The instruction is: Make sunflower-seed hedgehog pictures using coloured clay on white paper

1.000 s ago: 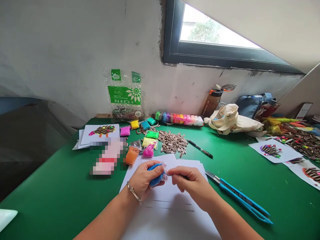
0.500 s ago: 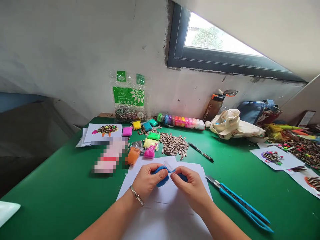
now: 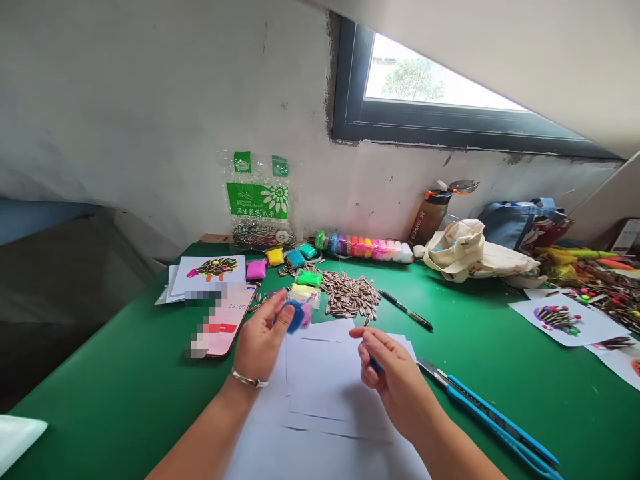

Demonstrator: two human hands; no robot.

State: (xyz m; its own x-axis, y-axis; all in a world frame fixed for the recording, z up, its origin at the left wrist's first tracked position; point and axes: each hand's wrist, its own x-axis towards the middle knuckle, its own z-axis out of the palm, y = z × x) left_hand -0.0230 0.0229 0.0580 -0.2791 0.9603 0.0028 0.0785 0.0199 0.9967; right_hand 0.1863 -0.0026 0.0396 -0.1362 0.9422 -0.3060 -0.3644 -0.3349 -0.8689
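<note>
Head cam: L hand (image 3: 257, 343) fingers pinching blue lump (image 3: 295, 320), R hand (image 3: 393, 367) fingers round mostly hid blue bit (image 3: 375, 365)

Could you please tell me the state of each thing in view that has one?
Left hand, gripping blue clay
Right hand, curled around blue piece
Phone, screen lit, partly pixelated
Seed bag, upright, partly filled
Sunflower seeds, loosely piled
Utility knife, lying flat, blade exposed
White paper, lying flat
Pen, lying down
Bottle, lid open
</note>
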